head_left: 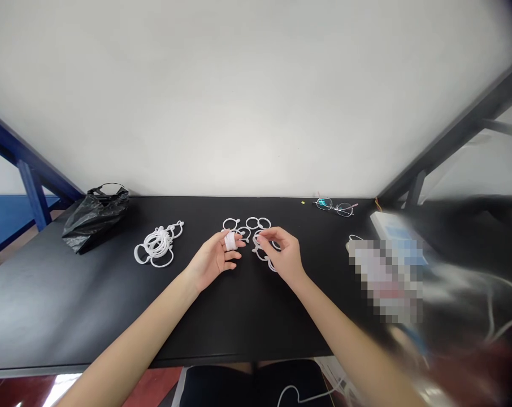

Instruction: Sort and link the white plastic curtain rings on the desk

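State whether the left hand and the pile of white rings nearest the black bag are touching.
Apart: the head view shows bare tabletop between the left hand and the pile.

Around the ring pile (pixel 157 244), we could pass a hand over the tabletop (pixel 82 308) at its front left, and through a narrower strip to its right. The black bag (pixel 97 217) stands at its back left, the wall (pixel 239 113) farther behind, and beyond that strip our left hand (pixel 216 257), loose rings (pixel 258 223) and right hand (pixel 285 255) block the way.
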Action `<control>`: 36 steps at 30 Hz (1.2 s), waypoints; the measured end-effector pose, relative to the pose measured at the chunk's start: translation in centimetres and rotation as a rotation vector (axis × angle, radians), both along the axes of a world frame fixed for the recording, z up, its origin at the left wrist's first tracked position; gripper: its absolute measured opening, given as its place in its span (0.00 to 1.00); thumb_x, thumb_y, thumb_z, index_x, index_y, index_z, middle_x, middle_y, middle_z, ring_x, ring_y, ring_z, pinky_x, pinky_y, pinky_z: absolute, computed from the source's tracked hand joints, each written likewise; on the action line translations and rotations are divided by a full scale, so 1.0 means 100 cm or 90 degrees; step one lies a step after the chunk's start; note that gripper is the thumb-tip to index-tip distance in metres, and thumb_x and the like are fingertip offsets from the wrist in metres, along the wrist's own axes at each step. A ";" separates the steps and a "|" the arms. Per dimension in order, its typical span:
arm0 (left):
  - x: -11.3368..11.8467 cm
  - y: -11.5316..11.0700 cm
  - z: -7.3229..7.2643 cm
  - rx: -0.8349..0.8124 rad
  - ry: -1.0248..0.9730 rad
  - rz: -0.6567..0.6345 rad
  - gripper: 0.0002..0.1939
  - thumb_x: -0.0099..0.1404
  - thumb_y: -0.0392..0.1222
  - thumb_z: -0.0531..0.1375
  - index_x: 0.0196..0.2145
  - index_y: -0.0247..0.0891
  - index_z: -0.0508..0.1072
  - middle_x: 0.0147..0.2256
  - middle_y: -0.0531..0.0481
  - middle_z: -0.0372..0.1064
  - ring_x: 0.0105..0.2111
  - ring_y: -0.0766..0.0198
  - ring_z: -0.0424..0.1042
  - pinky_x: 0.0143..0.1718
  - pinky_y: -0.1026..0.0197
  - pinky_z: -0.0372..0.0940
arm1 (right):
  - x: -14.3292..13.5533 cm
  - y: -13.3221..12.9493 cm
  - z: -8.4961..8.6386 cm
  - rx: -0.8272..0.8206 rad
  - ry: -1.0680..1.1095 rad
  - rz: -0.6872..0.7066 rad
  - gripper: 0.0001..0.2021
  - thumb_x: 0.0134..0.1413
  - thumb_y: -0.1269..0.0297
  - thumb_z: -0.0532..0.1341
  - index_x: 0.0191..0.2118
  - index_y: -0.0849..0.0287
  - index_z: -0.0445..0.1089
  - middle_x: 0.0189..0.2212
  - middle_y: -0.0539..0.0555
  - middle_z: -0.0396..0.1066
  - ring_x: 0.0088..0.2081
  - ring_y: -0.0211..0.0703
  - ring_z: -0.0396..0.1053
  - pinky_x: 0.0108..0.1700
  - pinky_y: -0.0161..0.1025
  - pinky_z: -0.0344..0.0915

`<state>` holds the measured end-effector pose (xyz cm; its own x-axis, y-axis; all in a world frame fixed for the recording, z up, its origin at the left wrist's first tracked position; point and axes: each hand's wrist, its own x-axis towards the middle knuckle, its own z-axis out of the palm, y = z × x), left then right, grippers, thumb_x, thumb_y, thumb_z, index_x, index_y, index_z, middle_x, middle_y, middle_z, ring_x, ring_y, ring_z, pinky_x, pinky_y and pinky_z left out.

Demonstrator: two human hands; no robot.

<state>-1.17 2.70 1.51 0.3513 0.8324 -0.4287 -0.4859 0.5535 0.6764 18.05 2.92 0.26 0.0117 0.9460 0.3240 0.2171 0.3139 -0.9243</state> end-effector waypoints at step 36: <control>0.022 -0.028 -0.007 0.588 0.407 -0.257 0.18 0.71 0.48 0.53 0.38 0.37 0.80 0.37 0.45 0.78 0.37 0.59 0.75 0.42 0.61 0.67 | -0.007 -0.012 0.008 -0.252 0.104 0.259 0.20 0.49 0.53 0.67 0.47 0.54 0.70 0.29 0.49 0.71 0.15 0.30 0.59 0.16 0.32 0.58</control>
<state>1.06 -0.09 0.85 0.5996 0.7962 0.0811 0.1812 -0.2338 0.9552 17.35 1.74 1.09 -0.3571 0.9336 -0.0304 -0.0029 -0.0336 -0.9994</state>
